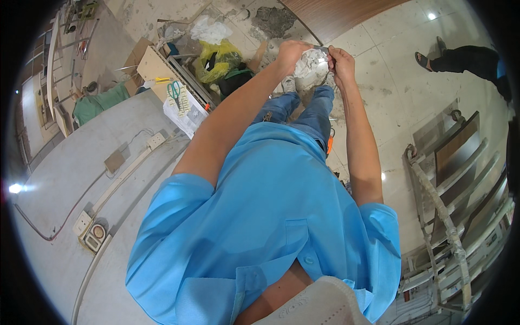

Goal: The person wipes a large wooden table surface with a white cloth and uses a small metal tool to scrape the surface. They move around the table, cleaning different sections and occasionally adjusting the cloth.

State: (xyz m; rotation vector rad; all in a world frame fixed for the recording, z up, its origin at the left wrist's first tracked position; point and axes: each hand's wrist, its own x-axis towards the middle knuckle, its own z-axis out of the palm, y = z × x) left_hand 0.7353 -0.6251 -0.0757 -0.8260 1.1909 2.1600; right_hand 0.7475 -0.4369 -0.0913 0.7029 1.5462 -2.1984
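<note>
Both my arms stretch out in front of my blue shirt. My left hand is closed around a crumpled white piece of material, perhaps paper or plastic. My right hand pinches its upper right edge, along with what looks like a thin grey strip. The hands are close together, above my jeans and the tiled floor. What the white piece wraps, if anything, is hidden.
A grey wall surface with sockets and cables fills the left. A cardboard box with green scissors, papers, and yellow and white bags lie ahead. A paint-stained ladder stands right. Another person's leg is at top right.
</note>
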